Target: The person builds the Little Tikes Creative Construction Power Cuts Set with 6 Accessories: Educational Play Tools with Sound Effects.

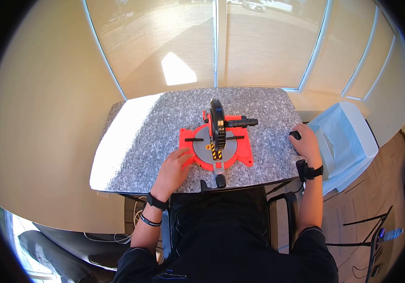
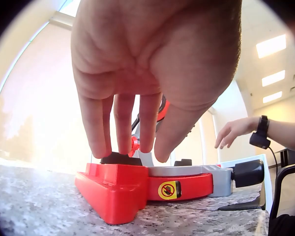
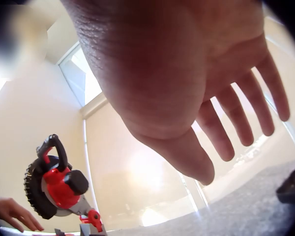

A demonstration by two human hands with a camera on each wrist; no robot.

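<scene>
A red, grey and black toy miter saw [image 1: 218, 123] stands upright on the speckled table, its black blade disc raised over a round grey turntable. My left hand [image 1: 173, 170] is at the near left corner of its red base [image 2: 113, 184]. In the left wrist view the fingers reach down straight over that base, with nothing held between them. Out at the table's right edge is my right hand [image 1: 309, 145], beside a small black object [image 1: 296, 135]. Its fingers are extended and spread in the right wrist view, where the black object [image 3: 292, 187] lies apart from them on the tabletop.
A white box with a pale blue lining [image 1: 353, 141] stands right of the granite-patterned table [image 1: 164, 118]. A black bracket [image 1: 204, 185] sits at the near edge. Chair armrests flank the lap, and a bottle [image 1: 393, 234] is at the lower right. Blinds cover the windows ahead.
</scene>
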